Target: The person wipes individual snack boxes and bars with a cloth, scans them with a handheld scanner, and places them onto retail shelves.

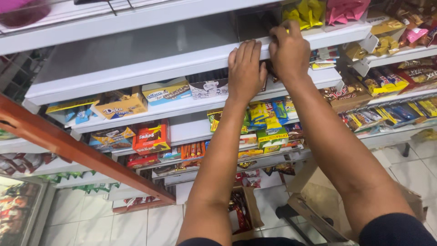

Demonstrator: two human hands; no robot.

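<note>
Two hands up at the white shelf. Left hand flat on the front edge of the shelf, fingers straight, holding nothing. Right hand just beside it, fingers curled over the edge into the dark gap behind; whether anything is in that grip cannot be told.

Above the shelf, at its right end: one yellow bag and one pink bag, both crinkly.

Below the shelf: one light blue box, one black-and-white box right of it, one yellow box left of it. Lower still, one red box and a row of small orange packs. Far below the shelf, on the tiled floor, one open brown cardboard box with red packs inside.
</note>
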